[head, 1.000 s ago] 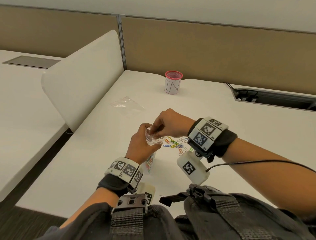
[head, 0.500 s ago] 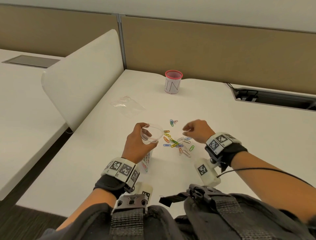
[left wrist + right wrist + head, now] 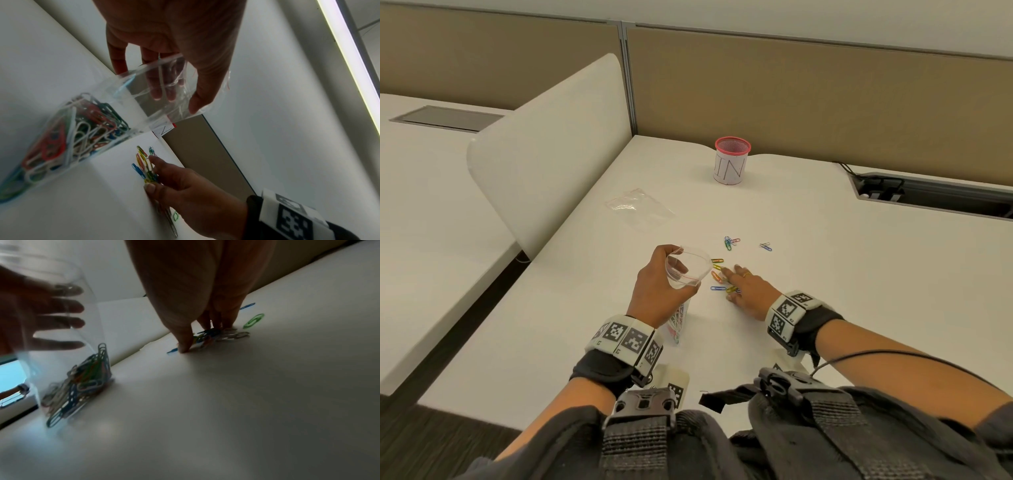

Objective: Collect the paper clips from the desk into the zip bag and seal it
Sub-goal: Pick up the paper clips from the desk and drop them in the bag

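My left hand [image 3: 659, 291] grips a clear zip bag [image 3: 687, 270] near its red-lined mouth and holds the mouth open. The bag's bottom rests on the white desk [image 3: 825, 308] and holds several coloured paper clips [image 3: 78, 128]. Just right of the bag, my right hand [image 3: 744, 287] lies low on the desk. Its thumb and fingertips [image 3: 185, 344] close round a small cluster of clips [image 3: 151, 174]. More loose clips lie beyond it: a bunch [image 3: 731, 241], a pair [image 3: 766, 246], and an orange one [image 3: 717, 261] by the bag's mouth.
A second, flat clear bag [image 3: 640, 207] lies further back on the left. A pink-rimmed mesh cup [image 3: 732, 161] marked IN stands at the back. A white divider panel [image 3: 551, 144] borders the desk's left side, and a cable slot [image 3: 928, 195] is at the back right.
My right hand left the bag's mouth, swung right, then came down onto the clips beside the bag. My left hand kept the bag open and hardly moved.
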`<state>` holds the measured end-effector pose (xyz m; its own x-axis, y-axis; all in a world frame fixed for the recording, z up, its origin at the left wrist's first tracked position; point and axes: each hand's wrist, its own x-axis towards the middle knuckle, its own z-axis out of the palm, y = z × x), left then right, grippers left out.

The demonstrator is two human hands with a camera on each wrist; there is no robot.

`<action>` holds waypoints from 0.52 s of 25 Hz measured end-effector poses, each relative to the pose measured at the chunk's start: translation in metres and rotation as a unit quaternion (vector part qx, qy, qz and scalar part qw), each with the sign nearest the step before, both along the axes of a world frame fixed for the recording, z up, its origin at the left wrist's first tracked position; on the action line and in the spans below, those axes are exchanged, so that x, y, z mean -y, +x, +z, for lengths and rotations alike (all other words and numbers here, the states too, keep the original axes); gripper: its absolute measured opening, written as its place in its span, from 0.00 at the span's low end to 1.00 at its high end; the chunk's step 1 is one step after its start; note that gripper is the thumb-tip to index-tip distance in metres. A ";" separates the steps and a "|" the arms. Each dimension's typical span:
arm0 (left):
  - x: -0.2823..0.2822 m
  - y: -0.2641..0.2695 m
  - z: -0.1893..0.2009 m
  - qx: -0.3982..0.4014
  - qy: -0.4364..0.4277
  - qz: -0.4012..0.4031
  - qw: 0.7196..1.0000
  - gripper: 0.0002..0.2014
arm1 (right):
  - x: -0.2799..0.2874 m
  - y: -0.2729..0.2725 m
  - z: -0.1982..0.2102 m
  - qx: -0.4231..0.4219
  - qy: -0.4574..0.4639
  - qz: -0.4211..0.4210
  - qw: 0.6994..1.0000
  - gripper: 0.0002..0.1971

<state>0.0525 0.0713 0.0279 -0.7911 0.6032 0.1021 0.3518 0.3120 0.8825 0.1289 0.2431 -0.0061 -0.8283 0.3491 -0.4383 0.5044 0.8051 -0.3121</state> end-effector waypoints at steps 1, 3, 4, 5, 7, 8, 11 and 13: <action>0.000 -0.001 0.000 0.000 0.000 0.001 1.000 0.26 | 0.001 -0.001 -0.001 -0.003 0.002 0.019 1.000 0.26; 0.000 -0.001 -0.001 0.003 0.001 0.001 1.000 0.27 | -0.001 0.001 -0.003 0.003 0.041 0.063 0.997 0.25; 0.000 -0.001 -0.001 0.003 0.001 0.000 1.000 0.27 | -0.003 0.003 -0.003 0.004 0.058 0.078 0.995 0.25; 0.000 -0.001 -0.002 0.002 0.001 -0.001 1.000 0.27 | -0.005 0.005 -0.001 0.002 0.071 0.086 0.994 0.25; -0.002 -0.001 -0.002 0.002 0.001 -0.003 1.000 0.26 | -0.007 0.008 0.001 -0.015 0.099 0.100 0.990 0.24; -0.002 -0.001 -0.002 0.001 0.002 -0.004 1.000 0.26 | -0.008 0.009 0.002 -0.029 0.111 0.106 0.988 0.24; -0.003 0.000 -0.002 -0.001 0.000 -0.004 1.000 0.26 | -0.010 0.007 0.005 -0.051 0.117 0.089 0.988 0.21; -0.003 0.000 -0.002 -0.001 -0.001 -0.004 1.000 0.26 | -0.011 0.003 0.008 -0.066 0.109 0.050 0.991 0.18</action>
